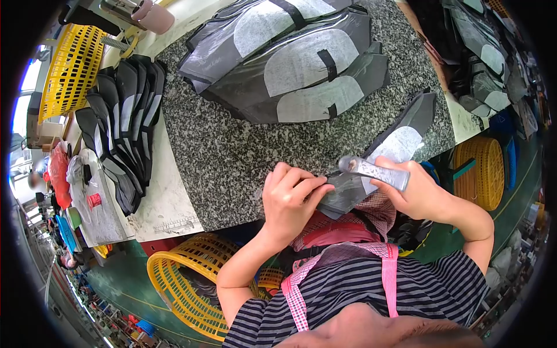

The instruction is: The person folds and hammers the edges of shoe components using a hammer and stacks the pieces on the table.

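A dark grey sheet piece (pixel 342 194) with a white oval patch lies across the front edge of the speckled stone slab (pixel 220 156). My left hand (pixel 290 194) pinches the near left end of this piece between thumb and fingers. Closed around a metal hammer (pixel 371 171), my right hand (pixel 420 194) is over the piece's middle. The hammer's rounded face points toward my left fingertips, and its handle is hidden by the hand. Behind both hands, larger grey pieces (pixel 243 95) with white patches and black strips overlap in a pile on the slab.
Several narrow dark pieces (pixel 125 95) fan out at the left of the table. A yellow basket (pixel 72 69) stands beyond them; another yellow basket (pixel 174 284) is below the table's front edge. More grey pieces (pixel 484 81) are piled at right, above a yellow basket (pixel 490 174).
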### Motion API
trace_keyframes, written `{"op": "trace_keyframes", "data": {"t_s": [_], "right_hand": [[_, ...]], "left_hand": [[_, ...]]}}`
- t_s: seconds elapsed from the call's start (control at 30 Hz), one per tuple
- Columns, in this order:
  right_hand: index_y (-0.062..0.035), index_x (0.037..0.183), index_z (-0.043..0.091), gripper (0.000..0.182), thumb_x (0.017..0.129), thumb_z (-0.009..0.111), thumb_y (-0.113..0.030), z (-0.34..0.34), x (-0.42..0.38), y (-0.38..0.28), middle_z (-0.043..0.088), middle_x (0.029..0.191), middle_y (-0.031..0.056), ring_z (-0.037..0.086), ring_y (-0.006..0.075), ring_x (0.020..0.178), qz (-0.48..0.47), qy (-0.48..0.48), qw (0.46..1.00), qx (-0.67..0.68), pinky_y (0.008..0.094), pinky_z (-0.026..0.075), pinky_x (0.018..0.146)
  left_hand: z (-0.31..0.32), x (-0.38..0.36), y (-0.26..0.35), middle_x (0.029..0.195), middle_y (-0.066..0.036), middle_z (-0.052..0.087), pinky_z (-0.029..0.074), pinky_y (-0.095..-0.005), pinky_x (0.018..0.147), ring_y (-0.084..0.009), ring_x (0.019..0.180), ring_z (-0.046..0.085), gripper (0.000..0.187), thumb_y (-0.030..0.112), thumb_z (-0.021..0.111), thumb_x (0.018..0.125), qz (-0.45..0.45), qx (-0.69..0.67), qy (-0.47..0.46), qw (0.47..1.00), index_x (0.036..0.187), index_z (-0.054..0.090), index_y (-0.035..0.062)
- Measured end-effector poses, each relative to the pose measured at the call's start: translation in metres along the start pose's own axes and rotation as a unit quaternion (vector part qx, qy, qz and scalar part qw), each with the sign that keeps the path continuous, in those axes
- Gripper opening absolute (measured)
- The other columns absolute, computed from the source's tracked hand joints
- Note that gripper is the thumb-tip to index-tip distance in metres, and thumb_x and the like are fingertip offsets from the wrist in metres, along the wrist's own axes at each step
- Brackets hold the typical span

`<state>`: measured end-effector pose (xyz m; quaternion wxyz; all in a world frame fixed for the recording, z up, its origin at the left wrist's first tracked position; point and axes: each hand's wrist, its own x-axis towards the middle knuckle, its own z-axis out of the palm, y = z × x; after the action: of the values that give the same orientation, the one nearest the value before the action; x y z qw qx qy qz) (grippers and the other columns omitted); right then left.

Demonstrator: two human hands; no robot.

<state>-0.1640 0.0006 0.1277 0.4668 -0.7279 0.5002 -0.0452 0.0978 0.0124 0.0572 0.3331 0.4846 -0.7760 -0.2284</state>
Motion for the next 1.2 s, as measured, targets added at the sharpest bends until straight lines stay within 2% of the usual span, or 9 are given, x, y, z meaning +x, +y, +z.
{"op": "trace_keyframes", "data": {"t_s": [0.07, 0.23, 0.43, 0.67, 0.8, 0.87, 0.93, 1.13, 1.2], "right_hand": [[-0.0017, 0.109, 0.051, 0.028, 0.086, 0.066, -0.007, -0.002, -0.002, -0.001, 0.065, 0.074, 0.0237, 0.065, 0.0479, 0.074, -0.066, 0.073, 0.994, -0.042, 0.0521, 0.051, 0.063], [-0.0013, 0.111, 0.051, 0.032, 0.087, 0.069, -0.010, 0.008, 0.000, 0.002, 0.066, 0.081, 0.0245, 0.066, 0.0483, 0.079, -0.035, -0.035, 0.997, -0.051, 0.0517, 0.052, 0.064], [-0.0006, 0.107, 0.050, 0.026, 0.089, 0.066, -0.009, 0.008, 0.006, -0.001, 0.065, 0.077, 0.0235, 0.066, 0.0479, 0.075, -0.086, 0.008, 0.996, -0.019, 0.0532, 0.051, 0.063], [-0.0004, 0.105, 0.049, 0.022, 0.094, 0.062, -0.013, 0.010, 0.007, -0.001, 0.063, 0.069, 0.0229, 0.065, 0.0460, 0.069, -0.126, 0.034, 0.991, -0.035, 0.0551, 0.050, 0.060], [-0.0013, 0.107, 0.049, 0.020, 0.096, 0.060, -0.014, 0.013, 0.012, -0.003, 0.064, 0.069, 0.0222, 0.065, 0.0467, 0.069, -0.094, -0.037, 0.989, -0.110, 0.0549, 0.050, 0.059], [-0.0009, 0.106, 0.048, 0.020, 0.097, 0.059, -0.015, 0.007, 0.014, -0.009, 0.063, 0.070, 0.0221, 0.064, 0.0468, 0.068, -0.111, 0.000, 0.991, -0.080, 0.0547, 0.050, 0.058], [-0.0013, 0.106, 0.049, 0.022, 0.095, 0.062, -0.016, 0.003, 0.011, -0.014, 0.066, 0.078, 0.0224, 0.065, 0.0458, 0.074, -0.128, 0.011, 0.988, -0.085, 0.0535, 0.051, 0.059], [0.0002, 0.113, 0.055, 0.029, 0.087, 0.066, -0.009, 0.012, 0.013, -0.002, 0.069, 0.083, 0.0221, 0.068, 0.0467, 0.074, -0.077, -0.011, 0.996, -0.040, 0.0542, 0.052, 0.066], [-0.0010, 0.113, 0.057, 0.024, 0.098, 0.057, -0.019, 0.010, 0.014, 0.026, 0.064, 0.074, 0.0095, 0.059, 0.0316, 0.060, -0.173, 0.155, 0.972, 0.021, 0.0452, 0.046, 0.057]], "left_hand": [[0.004, -0.003, 0.002, 0.079, 0.000, 0.068, 0.045, -0.0359, 0.066, -0.0215, 0.075, 0.058, 0.020, 0.013, 0.090, 0.068, -0.007, -0.009, 0.010, 1.000, 0.084, 0.078, 0.0093], [0.006, -0.006, 0.006, 0.079, 0.000, 0.066, 0.043, -0.0358, 0.062, -0.0216, 0.074, 0.058, 0.019, 0.011, 0.087, 0.071, 0.054, 0.049, 0.015, 0.997, 0.087, 0.076, 0.0082], [0.003, -0.012, 0.014, 0.089, -0.008, 0.063, 0.049, -0.0350, 0.063, -0.0237, 0.076, 0.058, 0.026, 0.005, 0.072, 0.077, 0.126, 0.125, -0.056, 0.983, 0.102, 0.071, -0.0039], [0.007, -0.015, 0.018, 0.088, -0.008, 0.062, 0.047, -0.0337, 0.060, -0.0228, 0.075, 0.057, 0.022, 0.007, 0.070, 0.076, 0.155, 0.204, -0.049, 0.965, 0.095, 0.070, -0.0024], [0.019, -0.023, 0.025, 0.093, -0.008, 0.064, 0.055, -0.0338, 0.081, -0.0220, 0.094, 0.064, 0.027, 0.012, 0.067, 0.078, 0.204, 0.077, -0.003, 0.976, 0.100, 0.071, -0.0042], [0.038, -0.035, 0.035, 0.117, -0.016, 0.065, 0.054, -0.0377, 0.099, -0.0264, 0.107, 0.064, 0.037, 0.015, 0.064, 0.080, 0.205, 0.089, -0.074, 0.972, 0.111, 0.068, -0.0039], [0.051, -0.042, 0.034, 0.117, -0.015, 0.064, 0.053, -0.0381, 0.101, -0.0266, 0.108, 0.063, 0.036, 0.018, 0.062, 0.082, 0.219, 0.138, -0.035, 0.965, 0.112, 0.067, -0.0029], [0.075, -0.036, 0.028, 0.101, -0.003, 0.058, 0.046, -0.0329, 0.071, -0.0197, 0.096, 0.057, 0.026, 0.026, 0.064, 0.078, 0.218, 0.204, 0.011, 0.954, 0.100, 0.068, 0.0111], [0.041, -0.010, 0.039, 0.090, -0.006, 0.052, 0.047, -0.0359, 0.068, -0.0212, 0.085, 0.054, 0.037, 0.020, 0.066, 0.078, 0.170, 0.152, -0.017, 0.974, 0.112, 0.068, 0.0065]]}}
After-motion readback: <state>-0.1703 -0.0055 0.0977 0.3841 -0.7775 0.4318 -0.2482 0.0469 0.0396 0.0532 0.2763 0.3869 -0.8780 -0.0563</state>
